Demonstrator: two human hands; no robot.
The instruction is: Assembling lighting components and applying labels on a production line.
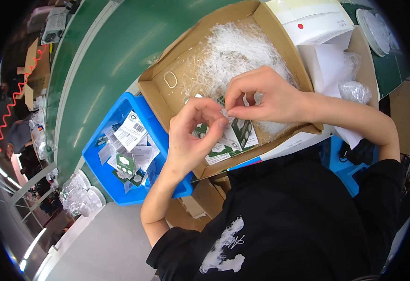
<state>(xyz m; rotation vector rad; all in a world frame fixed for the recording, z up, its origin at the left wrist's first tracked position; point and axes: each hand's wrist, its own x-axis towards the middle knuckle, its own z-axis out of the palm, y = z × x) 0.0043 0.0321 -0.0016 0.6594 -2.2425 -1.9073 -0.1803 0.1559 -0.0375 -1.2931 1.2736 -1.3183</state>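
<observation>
Over a cardboard box (pixel 268 21), a worker in a black T-shirt (pixel 298 220) brings both hands together at the fingertips. The right hand (pixel 265 96) pinches a small clear piece (pixel 223 113) between thumb and forefinger; the left hand (pixel 192 129) curls in from the other side, though its fingertips crowd so close that whether they grip the piece too cannot be told. Below lie green-and-white cards (pixel 237 135), near a loose heap of white strands (pixel 238 51) and a pale loop (pixel 170 79). Beside the box, a blue bin (pixel 149 119) holds more printed cards. The clear piece looks nearly weightless, thin and slick, likely to slip from a broad grasp and best taken at its end with the fingertips. The cards appear light and fairly stiff but easily creased, best held by their edges; the strands look soft and apt to tangle.
</observation>
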